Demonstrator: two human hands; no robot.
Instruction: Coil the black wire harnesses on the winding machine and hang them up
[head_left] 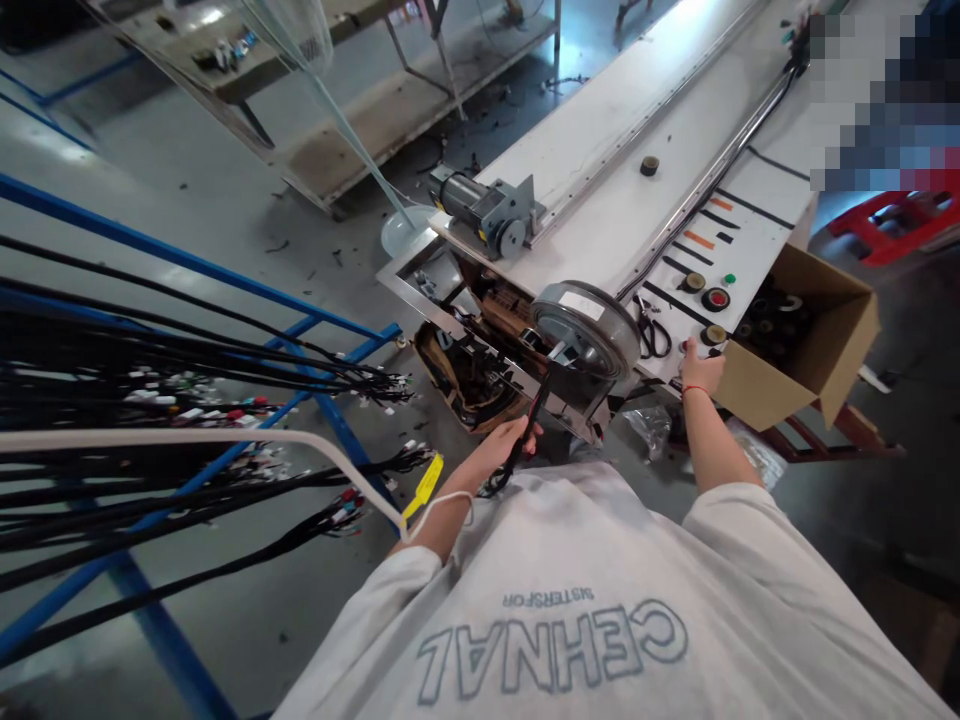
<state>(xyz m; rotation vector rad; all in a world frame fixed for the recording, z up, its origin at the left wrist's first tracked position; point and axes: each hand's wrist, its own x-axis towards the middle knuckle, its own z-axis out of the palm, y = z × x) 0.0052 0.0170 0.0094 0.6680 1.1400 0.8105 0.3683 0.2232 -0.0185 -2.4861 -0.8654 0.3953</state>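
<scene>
My left hand [520, 438] is closed around a black wire harness [534, 412], just in front of the machine's near end. Above that hand stands a grey wheel [574, 325] with a white label on its rim. My right hand [703, 368] rests at the near edge of the white worktable [600, 215], its fingers curled. What the fingers touch or hold there is too small to make out. Close by lie a tape roll [712, 335], a red push button [718, 299] and black-handled scissors [654, 335].
An open cardboard box [787, 370] with dark items stands at the right. On the left, a blue rack [322, 325] carries many black harnesses with white connectors. A motor [476, 205] sits on the table's far corner. A brown bag [457, 385] is under the machine.
</scene>
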